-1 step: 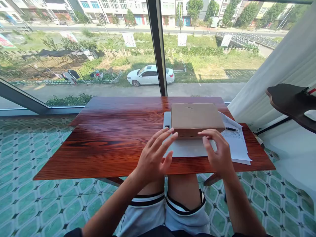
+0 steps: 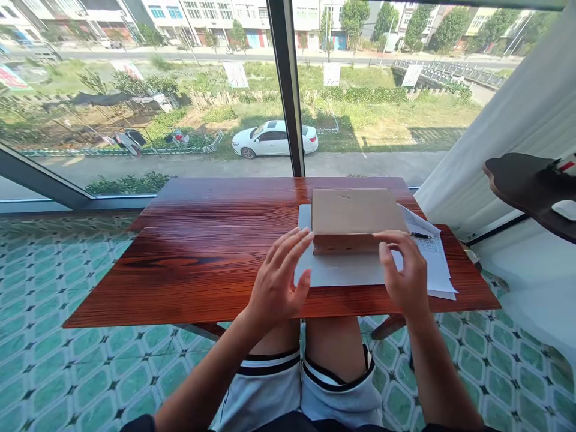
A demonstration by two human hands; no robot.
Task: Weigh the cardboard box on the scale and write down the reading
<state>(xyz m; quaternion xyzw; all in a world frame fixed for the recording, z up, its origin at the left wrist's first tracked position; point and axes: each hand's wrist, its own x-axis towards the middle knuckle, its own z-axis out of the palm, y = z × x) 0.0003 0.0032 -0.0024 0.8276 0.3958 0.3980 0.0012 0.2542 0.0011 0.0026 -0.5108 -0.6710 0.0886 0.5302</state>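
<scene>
Now both hands close on the cardboard box point(image 2: 355, 211) resting on the grey pad point(image 2: 333, 273): left hand point(image 2: 276, 282) open, fingers spread at its near-left corner, right hand point(image 2: 405, 273) loosely curled, fingertips touching its near-right edge. Gripping both ends looks next.

Super bright daylight shot, all sharp

Sun pours in through the window point(image 2: 180, 90), leaving a glossy sheen on the table point(image 2: 202, 258); straight lines bow near the frame edges, and the curtain point(image 2: 517, 120) looks nearly blown out.
</scene>
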